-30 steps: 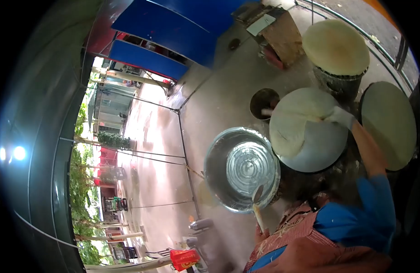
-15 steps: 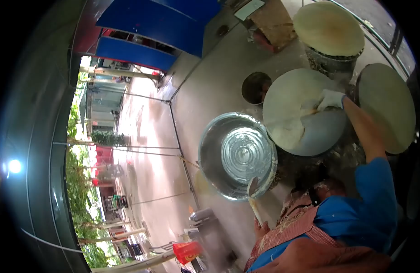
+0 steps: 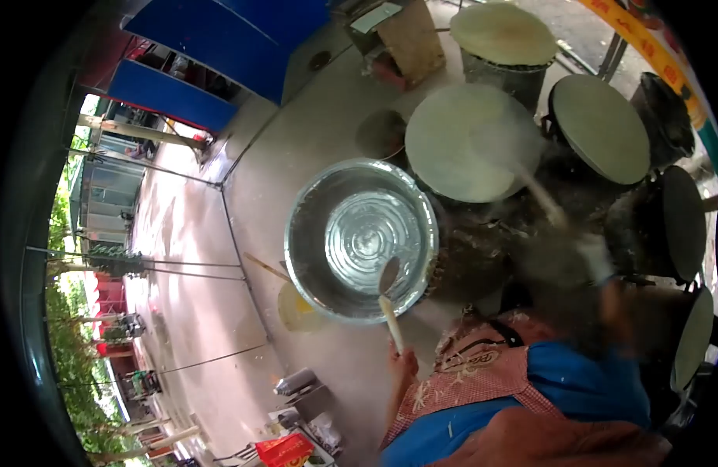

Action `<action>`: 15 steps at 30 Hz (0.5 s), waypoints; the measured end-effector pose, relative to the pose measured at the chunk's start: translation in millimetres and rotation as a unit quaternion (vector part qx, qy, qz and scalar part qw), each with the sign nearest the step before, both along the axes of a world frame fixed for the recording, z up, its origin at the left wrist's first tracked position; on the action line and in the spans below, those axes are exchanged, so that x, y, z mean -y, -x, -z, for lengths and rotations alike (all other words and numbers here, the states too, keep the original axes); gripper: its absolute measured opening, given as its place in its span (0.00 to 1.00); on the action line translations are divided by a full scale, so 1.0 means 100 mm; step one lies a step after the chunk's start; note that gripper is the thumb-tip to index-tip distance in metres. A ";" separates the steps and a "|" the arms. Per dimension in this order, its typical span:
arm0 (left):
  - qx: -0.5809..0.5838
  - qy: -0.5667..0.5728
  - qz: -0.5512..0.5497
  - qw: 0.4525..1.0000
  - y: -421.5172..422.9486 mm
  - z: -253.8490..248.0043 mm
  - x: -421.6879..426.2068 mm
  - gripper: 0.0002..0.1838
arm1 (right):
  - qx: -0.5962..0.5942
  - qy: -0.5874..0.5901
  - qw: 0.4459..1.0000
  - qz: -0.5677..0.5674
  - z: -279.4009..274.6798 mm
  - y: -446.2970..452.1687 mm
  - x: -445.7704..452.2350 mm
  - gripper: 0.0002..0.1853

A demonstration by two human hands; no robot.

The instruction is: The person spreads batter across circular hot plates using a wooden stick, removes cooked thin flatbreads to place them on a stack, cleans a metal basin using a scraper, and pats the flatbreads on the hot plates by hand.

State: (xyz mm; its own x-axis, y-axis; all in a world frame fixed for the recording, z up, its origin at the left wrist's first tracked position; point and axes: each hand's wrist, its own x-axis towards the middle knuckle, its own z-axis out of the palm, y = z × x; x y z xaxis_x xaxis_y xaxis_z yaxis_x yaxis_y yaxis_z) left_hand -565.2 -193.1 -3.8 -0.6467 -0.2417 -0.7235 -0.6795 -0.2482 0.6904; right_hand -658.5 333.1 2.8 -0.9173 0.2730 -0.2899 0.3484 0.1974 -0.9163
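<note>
My left hand (image 3: 406, 364) is closed around the pale handle of a ladle (image 3: 388, 279), whose bowl hangs over the near rim of a large metal basin (image 3: 290, 261). Pale liquid with ring-like ripples (image 3: 366, 241) lies in the basin. My gloved right hand (image 3: 596, 255), smeared by motion, is at the lower right of a round griddle coated with a pale layer (image 3: 444, 148). It seems to grip a wooden stick (image 3: 542, 198) that reaches toward the griddle's edge; the stick's far end is blurred.
More round griddles stand to the right: one with a pale sheet (image 3: 503, 35), another pale one (image 3: 600, 128) and a darker one (image 3: 683, 222). A dark round container (image 3: 380, 134), a cardboard box (image 3: 412, 43), a yellowish bucket (image 3: 296, 310) and a red bag (image 3: 285, 450) are around.
My right hand has moved off the griddle, down and to the right in view. The pale layer now covers the formerly bare grey part. The camera view has shifted; the ladle stays in my left hand.
</note>
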 end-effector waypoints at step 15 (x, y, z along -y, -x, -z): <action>-0.095 -0.462 -0.029 0.881 -0.34 -0.75 0.22 0.11 | -0.024 -0.249 0.964 0.091 0.25 0.40 1.70 0.18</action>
State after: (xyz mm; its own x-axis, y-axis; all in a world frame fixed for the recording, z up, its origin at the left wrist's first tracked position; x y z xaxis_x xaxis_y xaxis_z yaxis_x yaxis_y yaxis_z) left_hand -531.5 -214.9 71.6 -0.7837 0.3571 -0.5082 -0.5409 -0.7947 0.2757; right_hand -698.2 163.3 -22.3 -0.8497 0.5258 -0.0398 0.3786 0.5557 -0.7402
